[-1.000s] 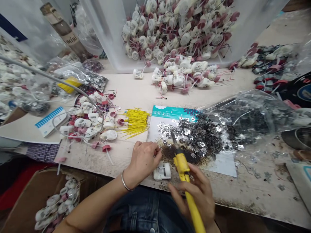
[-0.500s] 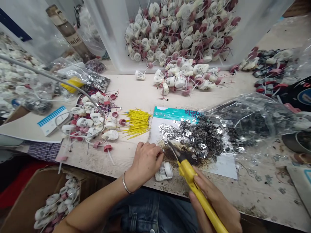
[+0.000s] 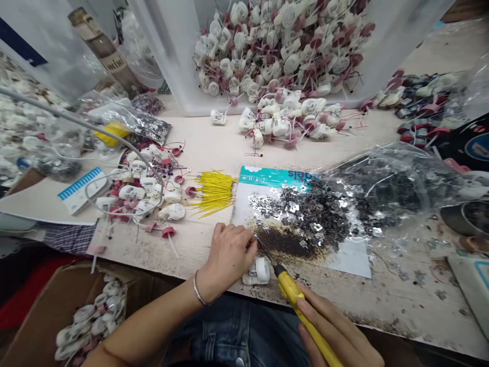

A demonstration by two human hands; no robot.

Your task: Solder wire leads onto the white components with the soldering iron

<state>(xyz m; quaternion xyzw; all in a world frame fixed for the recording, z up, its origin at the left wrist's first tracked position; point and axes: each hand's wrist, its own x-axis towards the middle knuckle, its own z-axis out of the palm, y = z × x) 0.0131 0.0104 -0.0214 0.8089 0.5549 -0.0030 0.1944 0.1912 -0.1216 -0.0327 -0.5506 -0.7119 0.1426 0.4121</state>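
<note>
My right hand (image 3: 336,336) grips a yellow-handled soldering iron (image 3: 294,300); its dark tip reaches up-left to the fingertips of my left hand. My left hand (image 3: 227,257) rests on the table edge, fingers pinched together on something small I cannot make out. A white plastic part (image 3: 256,271) lies just right of that hand, under the iron's shaft. Behind them a heap of small silver metal pieces (image 3: 305,219) lies on a white and teal sheet (image 3: 275,178) with a scorched brown patch.
A bundle of yellow wires (image 3: 214,191) and a pile of white and pink parts (image 3: 141,191) sit left. A clear bin (image 3: 179,76) full of such parts stands behind. A plastic bag of metal pieces (image 3: 393,188) lies right. A cardboard box (image 3: 46,311) is below left.
The soldering iron swung down and left, its tip moving from the metal heap to my left fingertips. My right hand dropped toward the lower right. The left hand stayed put.
</note>
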